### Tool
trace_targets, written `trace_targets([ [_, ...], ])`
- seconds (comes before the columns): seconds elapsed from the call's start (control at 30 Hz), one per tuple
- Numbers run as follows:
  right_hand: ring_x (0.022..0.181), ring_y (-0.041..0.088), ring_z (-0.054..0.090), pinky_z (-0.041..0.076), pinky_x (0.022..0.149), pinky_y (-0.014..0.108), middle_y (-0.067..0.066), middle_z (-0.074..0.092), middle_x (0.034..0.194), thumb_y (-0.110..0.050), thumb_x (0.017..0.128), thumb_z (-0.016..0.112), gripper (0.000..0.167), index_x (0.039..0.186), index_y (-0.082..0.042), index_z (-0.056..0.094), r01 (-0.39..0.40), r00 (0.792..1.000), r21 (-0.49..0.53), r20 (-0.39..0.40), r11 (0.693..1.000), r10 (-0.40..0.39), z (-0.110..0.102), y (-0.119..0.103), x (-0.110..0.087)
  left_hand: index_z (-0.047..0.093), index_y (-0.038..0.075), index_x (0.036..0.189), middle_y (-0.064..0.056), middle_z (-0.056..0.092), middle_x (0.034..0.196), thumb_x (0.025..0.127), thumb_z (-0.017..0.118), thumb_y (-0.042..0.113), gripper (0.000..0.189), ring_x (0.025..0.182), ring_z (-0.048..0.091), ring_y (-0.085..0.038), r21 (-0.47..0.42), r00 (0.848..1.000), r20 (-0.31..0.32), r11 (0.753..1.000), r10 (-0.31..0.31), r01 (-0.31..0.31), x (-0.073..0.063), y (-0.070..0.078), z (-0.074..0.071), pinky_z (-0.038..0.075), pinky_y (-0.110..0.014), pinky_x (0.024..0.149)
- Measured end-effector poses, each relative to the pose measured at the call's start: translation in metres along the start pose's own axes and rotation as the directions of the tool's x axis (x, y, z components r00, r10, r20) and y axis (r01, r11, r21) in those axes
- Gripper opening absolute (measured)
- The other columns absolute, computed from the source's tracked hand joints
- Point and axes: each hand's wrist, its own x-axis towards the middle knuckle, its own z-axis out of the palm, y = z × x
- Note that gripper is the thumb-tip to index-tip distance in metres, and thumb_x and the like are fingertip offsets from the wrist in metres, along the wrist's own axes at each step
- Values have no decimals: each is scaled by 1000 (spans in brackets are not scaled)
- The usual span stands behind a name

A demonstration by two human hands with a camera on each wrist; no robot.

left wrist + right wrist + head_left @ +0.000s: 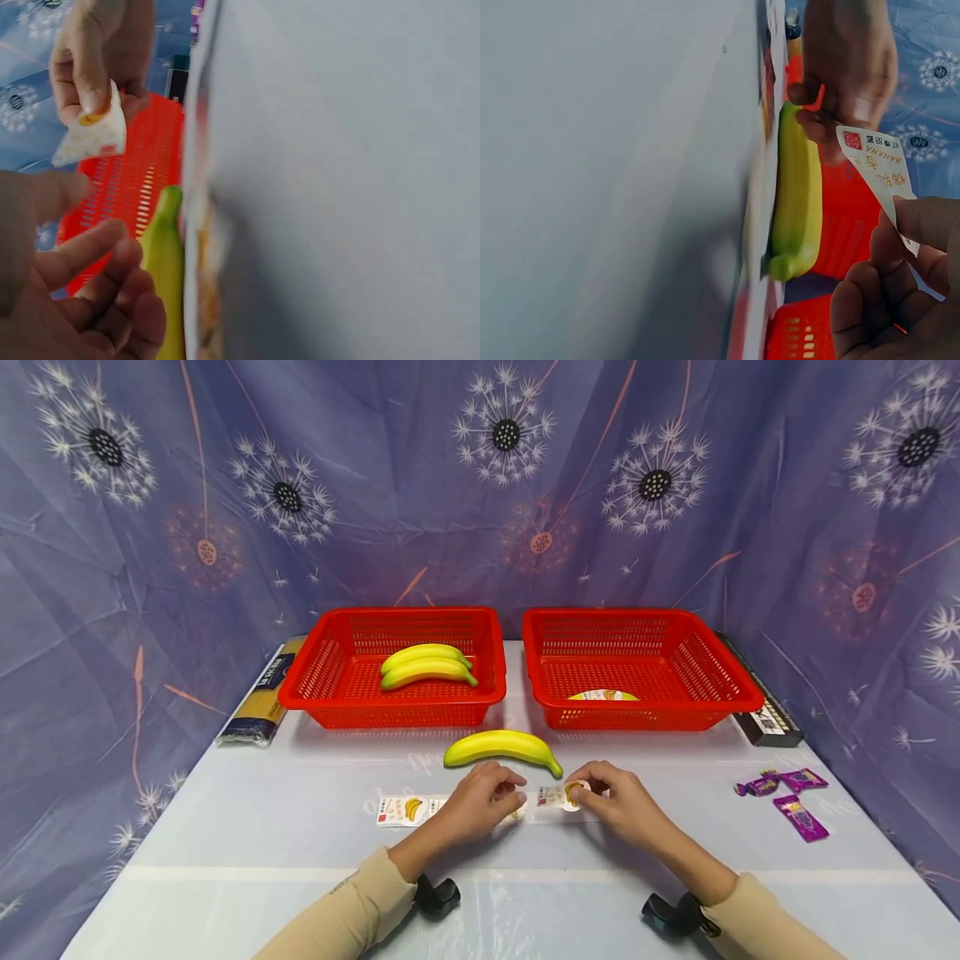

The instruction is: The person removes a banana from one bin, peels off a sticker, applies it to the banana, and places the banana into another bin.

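My right hand (622,803) pinches a small white label (551,797) printed with a banana and "BANANA" lettering, between thumb and forefinger. In the right wrist view this label (877,161) is raised and tilted above the table. Just left of it, my left hand (480,802) has loosely bent fingers with nothing between them; in the left wrist view a gap separates them from the label (97,135). Beneath the left hand lies a strip of banana labels (401,810), partly covered by it. A single yellow banana (498,745) lies just beyond both hands.
At the back stand two red baskets. The left basket (405,714) contains bananas; the right basket (622,717) contains a yellow item with a label. A pasta-like packet (262,693) lies far left, a black box (768,727) far right. Purple-wrapped sweets (801,818) lie at right.
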Motion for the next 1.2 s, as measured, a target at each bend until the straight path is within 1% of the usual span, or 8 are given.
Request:
trace_targets([
  [0.07,71,3,51,43,64,21,-4,63,82,-16,83,71,8,90,-19,69,10,1000,10,-1,1000,-10,3,-2,3,67,9,107,-1,61,91,87,64,25,26,85,54,-15,-101,1000,3,995,-14,14,2,3,-4,44,-22,75],
  [0.13,71,3,51,44,64,22,-4,63,83,-16,83,71,7,90,-18,70,21,1000,21,0,1000,-21,6,-4,7,67,9,109,-1,61,92,86,65,28,30,83,54,-13,-154,1000,12,988,-28,29,3,6,-7,44,-21,72],
  [0.3,73,4,51,44,66,22,-4,64,84,-16,83,71,8,90,-18,70,52,999,26,5,998,-52,12,-11,12,69,10,105,-1,64,85,84,69,29,28,76,54,-6,-198,998,4,978,-65,64,6,10,-9,44,-19,67],
  [0.5,73,4,53,46,66,22,-3,65,87,-15,80,74,16,95,-17,71,34,999,22,10,999,-34,18,-16,17,71,9,83,-6,67,71,84,69,20,12,59,51,-2,-228,994,-41,970,-100,88,6,8,-8,41,-18,54],
  [0.7,69,6,51,43,63,20,-6,64,77,-21,80,74,5,83,-18,71,-76,997,-3,34,997,76,24,-15,30,69,11,78,0,64,70,85,69,20,11,60,49,-4,-145,989,-95,985,-113,99,7,8,-12,40,-18,55],
  [0.77,66,6,49,42,61,21,-6,63,72,-25,80,74,9,77,-17,69,-94,995,-8,38,996,94,26,-16,36,68,11,77,1,62,69,84,69,20,12,62,48,-5,-106,986,-122,989,-113,100,9,6,-15,40,-18,57],
  [1.03,60,8,42,35,56,22,-7,51,61,-28,82,72,21,70,-14,63,-83,996,-44,8,996,84,33,-14,71,65,10,77,1,57,68,84,69,24,16,64,46,-9,36,967,-220,989,-129,140,29,-7,-31,37,-21,60],
  [1.2,57,9,40,32,54,23,-6,47,58,-32,82,71,24,68,-14,62,-88,996,-149,-41,985,82,42,-9,89,65,9,78,0,58,69,84,69,25,18,68,46,-13,136,957,-256,976,-134,173,42,-17,-36,36,-26,65],
])
